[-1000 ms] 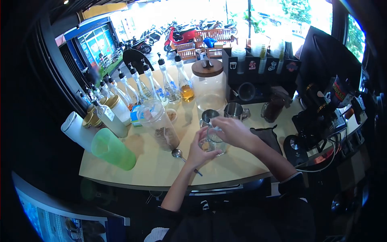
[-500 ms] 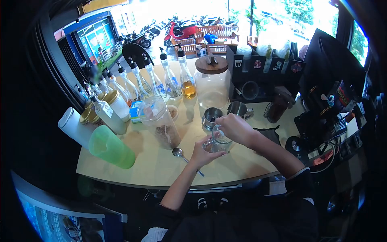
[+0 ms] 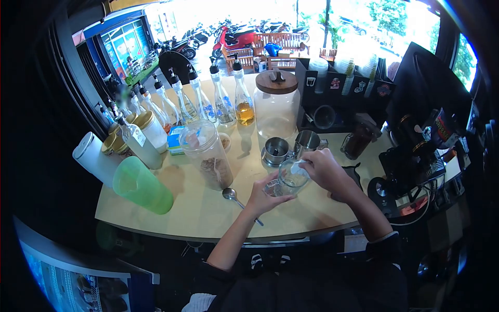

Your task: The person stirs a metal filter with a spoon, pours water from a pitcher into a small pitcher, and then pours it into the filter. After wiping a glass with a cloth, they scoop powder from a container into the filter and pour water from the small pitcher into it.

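Over the counter, a clear glass mug [image 3: 292, 179] is tilted in my left hand [image 3: 263, 197], whose fingers and thumb close round its side. My right hand [image 3: 325, 169] is at the mug's far right rim, fingers pinched together on a small whitish piece [image 3: 298, 168] that looks like tissue or cloth. Just beyond the mug are a metal drip filter [image 3: 275, 151] and a metal cup [image 3: 307, 141]. A spoon [image 3: 236, 200] lies left of my left hand. Behind it stands a clear jar [image 3: 210, 166] with brown powder inside.
Pump bottles [image 3: 244, 106] line the far left edge beside a large wooden-lidded jar [image 3: 275, 114]. On the left stands a green pitcher [image 3: 143, 185]. A black cup holder [image 3: 338, 86] is at the back right, with a dark-filled jug [image 3: 357, 141] in front of it.
My right hand has drawn up and to the right, from over the mug's opening to its rim, with the whitish piece now showing. The mug's opening has tipped more toward view.
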`<act>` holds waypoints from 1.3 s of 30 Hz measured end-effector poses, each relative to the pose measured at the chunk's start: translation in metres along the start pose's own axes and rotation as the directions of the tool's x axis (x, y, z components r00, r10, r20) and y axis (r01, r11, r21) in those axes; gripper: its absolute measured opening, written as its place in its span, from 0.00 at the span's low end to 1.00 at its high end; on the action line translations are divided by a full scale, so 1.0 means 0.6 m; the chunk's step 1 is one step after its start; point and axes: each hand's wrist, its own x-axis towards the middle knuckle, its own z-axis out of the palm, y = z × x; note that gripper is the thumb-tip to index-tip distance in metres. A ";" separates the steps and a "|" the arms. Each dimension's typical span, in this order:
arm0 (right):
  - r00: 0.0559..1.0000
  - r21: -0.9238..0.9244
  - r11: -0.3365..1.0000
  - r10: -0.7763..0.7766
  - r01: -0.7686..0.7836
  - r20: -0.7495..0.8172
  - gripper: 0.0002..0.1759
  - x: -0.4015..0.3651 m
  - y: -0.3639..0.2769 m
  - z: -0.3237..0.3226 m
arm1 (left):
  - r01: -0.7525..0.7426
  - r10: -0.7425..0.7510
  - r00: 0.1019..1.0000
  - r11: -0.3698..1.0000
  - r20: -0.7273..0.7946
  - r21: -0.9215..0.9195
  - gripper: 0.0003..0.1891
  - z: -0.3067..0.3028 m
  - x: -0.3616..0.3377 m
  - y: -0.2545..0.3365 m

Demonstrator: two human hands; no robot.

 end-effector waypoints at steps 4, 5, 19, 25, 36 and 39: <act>0.955 0.138 0.980 -0.102 0.145 -0.279 0.07 0.000 -0.019 -0.013 | 0.069 -0.069 0.997 0.998 -0.017 -0.015 0.38 -0.005 0.000 0.011; 0.956 0.138 0.980 -0.100 0.142 -0.275 0.07 0.001 -0.025 -0.013 | 0.072 -0.072 0.997 0.997 -0.017 -0.018 0.38 -0.005 0.000 0.008; 0.994 0.342 0.936 0.052 -0.083 0.099 0.06 0.019 -0.019 0.058 | 0.034 -0.037 0.999 0.996 0.032 0.084 0.34 -0.008 0.002 0.012; 0.941 0.517 0.855 -0.199 0.031 0.272 0.06 0.005 -0.005 0.001 | -0.003 0.001 1.000 0.996 0.022 0.088 0.34 -0.003 0.003 0.017; 0.793 -0.110 0.786 -0.595 0.608 0.133 0.07 -0.014 -0.047 0.056 | 0.060 -0.071 0.997 0.971 0.039 0.230 0.34 -0.014 -0.001 0.000; 0.753 -0.220 0.720 -0.628 0.659 0.198 0.07 -0.058 -0.039 0.032 | -0.036 0.036 0.999 0.995 -0.007 0.093 0.35 -0.006 0.004 -0.011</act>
